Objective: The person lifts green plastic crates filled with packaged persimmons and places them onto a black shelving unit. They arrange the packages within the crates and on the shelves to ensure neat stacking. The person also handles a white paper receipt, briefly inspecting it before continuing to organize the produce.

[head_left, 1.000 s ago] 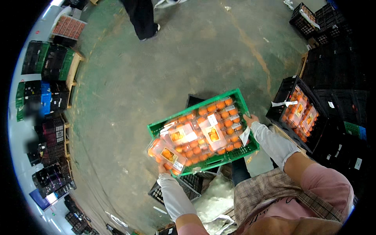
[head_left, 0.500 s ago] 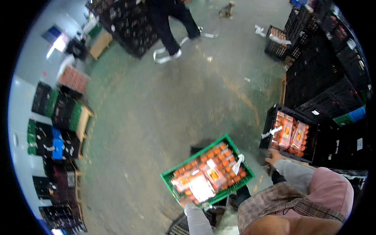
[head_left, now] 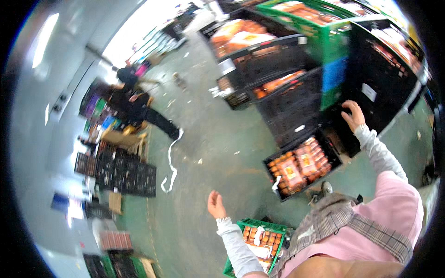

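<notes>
My left hand (head_left: 216, 205) is held out over the floor, holding nothing, its fingers loosely bent. Below its forearm is a green crate (head_left: 262, 222) of orange, round produce in clear packs, partly hidden by my sleeve. My right hand (head_left: 354, 115) is raised beside the tall stack of black crates (head_left: 371, 76), fingers half curled and nothing in them; whether it touches the stack I cannot tell. Between my hands, a low black crate (head_left: 320, 179) holds similar orange packs (head_left: 289, 173) with a white strip (head_left: 276, 182) at its corner.
More black crates (head_left: 282, 60) and a green crate (head_left: 333, 39), filled with orange packs, are stacked ahead and right. A person in dark clothes (head_left: 134, 104) stands at far left, a white strap (head_left: 173, 162) by their foot. Crate stacks (head_left: 125, 173) line the left side.
My view has swung right. My left hand has come off the green crate's edge. My right hand has moved from the low black crate up beside the stack.
</notes>
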Demonstrator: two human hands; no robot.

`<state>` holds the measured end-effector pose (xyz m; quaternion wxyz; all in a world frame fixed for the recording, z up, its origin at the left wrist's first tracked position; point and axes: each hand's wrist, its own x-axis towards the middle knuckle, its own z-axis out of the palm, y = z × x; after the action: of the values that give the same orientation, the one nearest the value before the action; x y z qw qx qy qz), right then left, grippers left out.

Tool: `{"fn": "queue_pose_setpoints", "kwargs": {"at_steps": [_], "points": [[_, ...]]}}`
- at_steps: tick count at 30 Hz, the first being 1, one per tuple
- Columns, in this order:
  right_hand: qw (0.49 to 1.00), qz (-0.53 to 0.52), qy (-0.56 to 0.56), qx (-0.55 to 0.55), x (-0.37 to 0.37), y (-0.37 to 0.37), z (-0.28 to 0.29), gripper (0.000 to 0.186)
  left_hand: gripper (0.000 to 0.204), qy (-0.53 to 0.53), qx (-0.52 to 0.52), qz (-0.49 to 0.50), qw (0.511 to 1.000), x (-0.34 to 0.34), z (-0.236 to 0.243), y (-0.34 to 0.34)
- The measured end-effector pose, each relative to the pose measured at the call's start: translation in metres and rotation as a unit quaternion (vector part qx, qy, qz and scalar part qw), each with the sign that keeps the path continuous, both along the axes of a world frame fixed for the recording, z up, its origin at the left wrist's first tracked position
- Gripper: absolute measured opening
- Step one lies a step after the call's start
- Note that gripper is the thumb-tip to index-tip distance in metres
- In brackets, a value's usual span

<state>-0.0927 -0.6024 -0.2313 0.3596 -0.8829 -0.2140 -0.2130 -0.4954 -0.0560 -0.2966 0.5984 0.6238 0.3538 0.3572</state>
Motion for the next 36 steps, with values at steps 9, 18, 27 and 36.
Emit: {"fn": "queue_pose_setpoints", "kwargs": {"at_steps": [9, 18, 27, 36], "points": [[0.900, -0.310, -0.230, -0.200, 0.039, -0.166, 0.191, 0.051, 0.040, -0.003, 0.590, -0.138, 0.796, 0.315, 0.278, -0.171], [0.836, -0.439, -0.173, -0.279, 0.090, -0.189, 0.204, 0.037, 0.064, 0.222, 0.724, -0.063, 0.650, 0.501, 0.295, -0.134], [0.831, -0.462, -0.184, -0.251, 0.092, -0.192, 0.200, 0.030, 0.048, 0.193, 0.735, 0.035, 0.649, 0.514, 0.277, -0.151], [0.811, -0.466, -0.185, -0.301, 0.099, -0.191, 0.189, 0.042, 0.045, 0.217, 0.743, 0.032, 0.632, 0.508, 0.280, -0.143]]}}
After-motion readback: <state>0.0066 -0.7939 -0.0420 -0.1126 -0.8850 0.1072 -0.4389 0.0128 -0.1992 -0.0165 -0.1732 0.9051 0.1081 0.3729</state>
